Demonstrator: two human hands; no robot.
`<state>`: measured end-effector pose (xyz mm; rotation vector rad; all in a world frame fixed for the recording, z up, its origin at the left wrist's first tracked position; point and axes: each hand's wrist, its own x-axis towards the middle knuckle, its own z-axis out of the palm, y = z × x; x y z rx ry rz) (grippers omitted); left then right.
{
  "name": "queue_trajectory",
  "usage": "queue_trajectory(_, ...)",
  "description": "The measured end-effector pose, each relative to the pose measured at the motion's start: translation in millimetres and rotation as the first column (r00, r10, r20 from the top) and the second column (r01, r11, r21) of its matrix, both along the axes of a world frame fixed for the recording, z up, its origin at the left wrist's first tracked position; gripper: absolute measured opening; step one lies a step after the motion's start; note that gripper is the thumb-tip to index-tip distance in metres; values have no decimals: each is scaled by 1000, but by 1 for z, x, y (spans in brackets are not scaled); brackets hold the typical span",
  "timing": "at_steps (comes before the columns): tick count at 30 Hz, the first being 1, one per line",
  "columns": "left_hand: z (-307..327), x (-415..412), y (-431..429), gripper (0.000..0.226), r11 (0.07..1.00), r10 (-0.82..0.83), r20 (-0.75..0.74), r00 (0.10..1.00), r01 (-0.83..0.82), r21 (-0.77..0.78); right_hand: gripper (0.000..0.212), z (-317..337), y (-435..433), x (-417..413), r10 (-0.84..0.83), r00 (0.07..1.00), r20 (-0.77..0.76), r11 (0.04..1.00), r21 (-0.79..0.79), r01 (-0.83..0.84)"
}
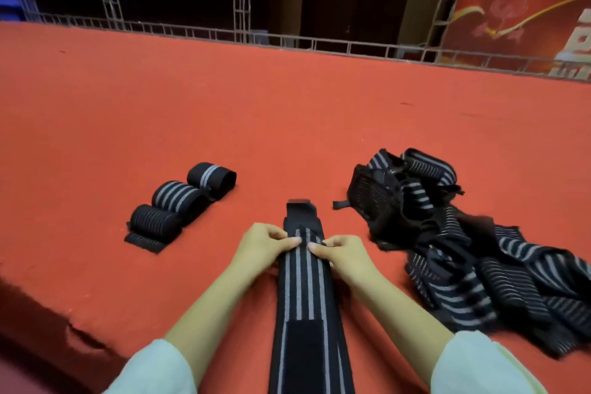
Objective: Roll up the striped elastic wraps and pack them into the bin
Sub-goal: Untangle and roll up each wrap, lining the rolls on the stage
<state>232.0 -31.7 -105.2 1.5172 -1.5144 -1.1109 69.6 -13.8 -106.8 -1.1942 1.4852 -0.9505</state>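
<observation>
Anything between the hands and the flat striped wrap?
Nothing visible: left hand and right hand both pinch the wrap. Rolled wraps lie apart to its left, loose pile to its right.

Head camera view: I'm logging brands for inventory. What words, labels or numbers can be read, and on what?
No text is readable.
On the red banner: big pale characters at its right edge, cut off and blurred, unreadable.
On the flat wrap, the rolled wraps and the loose pile: stripes only, no label visible.
</observation>
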Motion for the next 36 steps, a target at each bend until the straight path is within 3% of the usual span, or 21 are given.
queue_trajectory(6, -17, -3, -34, 25, 996, 87, 96, 992, -85, -27, 24, -21, -42, 2, -93, 993, -75, 993, -84, 87)
queue_trajectory(15, -34, -12, -82, 26, 987, 150, 213, 965, -132, -96, 17, -33, -87, 2, -168, 898, -408, 965, -254, 65)
queue_trajectory(19, -41, -12, -86, 26, 982, 174, 209, 962, -153, -112, 13, -42, -92, 2, -205, 889, -409, 954, -288, 87)
queue_trajectory(22, -39, -12, -88, 23, 985, 169, 213, 962, -157, -76, 23, -47, -92, 0, -229, 896, -381, 939, -328, 101)
queue_trajectory(25, -34, -9, -90, 17, 991, 134, 211, 968, -129, -36, 42, -50, -99, -4, -184, 843, -505, 954, -297, 30)
queue_trajectory(27, -32, -7, -93, 17, 994, 110, 208, 972, -109, -18, 41, -52, -107, -7, -132, 829, -544, 967, -253, -12)
queue_trajectory(30, -34, -5, -98, 20, 994, 104, 150, 983, -100, -36, 19, -49, -110, -8, -85, 891, -446, 972, -232, -23)
queue_trajectory(33, -31, -3, -100, 39, 998, 53, -132, 990, -55, -13, 14, -42, -109, -10, 5, 984, -177, 968, -248, -49)
queue_trajectory(36, -22, -9, -96, 24, 1000, -4, -409, 912, -2, -16, 16, -34, -105, -10, 79, 996, 45, 972, -227, -67)
